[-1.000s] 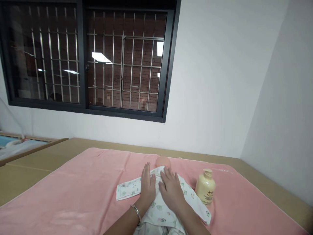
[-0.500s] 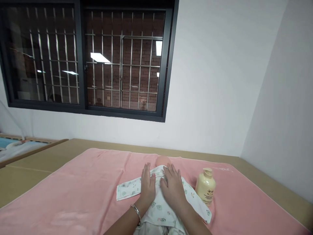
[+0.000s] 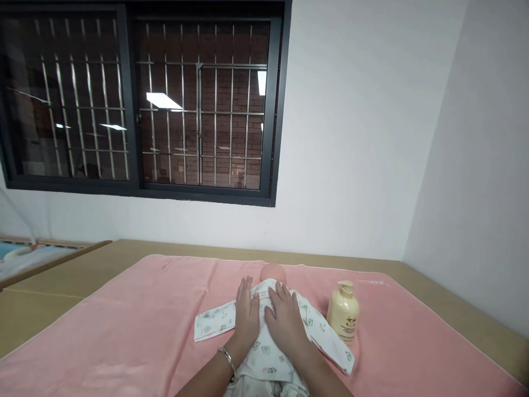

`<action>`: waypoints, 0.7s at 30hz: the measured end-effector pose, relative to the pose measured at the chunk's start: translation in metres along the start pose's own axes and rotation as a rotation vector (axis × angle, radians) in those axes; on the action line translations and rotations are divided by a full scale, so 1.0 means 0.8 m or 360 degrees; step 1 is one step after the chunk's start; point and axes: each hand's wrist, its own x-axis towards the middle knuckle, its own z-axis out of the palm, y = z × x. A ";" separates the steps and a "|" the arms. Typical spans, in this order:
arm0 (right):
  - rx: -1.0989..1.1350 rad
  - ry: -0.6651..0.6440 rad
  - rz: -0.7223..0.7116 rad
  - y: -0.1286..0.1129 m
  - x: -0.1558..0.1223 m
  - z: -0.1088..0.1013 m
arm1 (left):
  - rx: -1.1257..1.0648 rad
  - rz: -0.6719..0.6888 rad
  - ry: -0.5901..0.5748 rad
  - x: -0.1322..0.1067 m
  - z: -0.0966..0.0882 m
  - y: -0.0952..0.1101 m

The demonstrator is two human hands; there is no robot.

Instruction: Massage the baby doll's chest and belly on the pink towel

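A doll (image 3: 273,274) lies on a pink blanket (image 3: 136,320), its bald, skin-coloured head pointing away from me. It is dressed in a white top (image 3: 268,353) with a small green leaf print, and the long sleeves spread out to both sides. My left hand (image 3: 248,315) rests flat on the left side of the top, fingers stretched toward the head; a silver bangle circles that wrist. Flat on the right side lies my right hand (image 3: 286,318), fingers slightly spread. Whether the doll is face up or face down cannot be made out.
A cream pump bottle (image 3: 344,313) stands upright on the blanket, right of the doll's sleeve. Underneath is a tan padded surface (image 3: 103,264) against a white wall (image 3: 351,138). A dark-framed barred window (image 3: 206,197) is set above. Far left, a wood-edged tray or bed (image 3: 53,259) shows partly.
The view has shifted slightly. My right hand has slid a little left and toward me over the top; my left hand stays in nearly the same place. The doll and bottle look unmoved.
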 end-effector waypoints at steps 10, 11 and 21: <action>0.0053 0.0046 -0.0062 -0.001 -0.005 0.008 | 0.0071 0.0039 0.0026 0.000 -0.005 0.017; 0.0065 0.0049 -0.0060 0.000 -0.004 0.005 | 0.0063 0.0039 0.0034 0.001 -0.006 0.023; -0.0005 0.0471 0.0117 0.028 0.006 -0.116 | -0.1085 -0.0757 -0.0294 0.031 0.030 0.149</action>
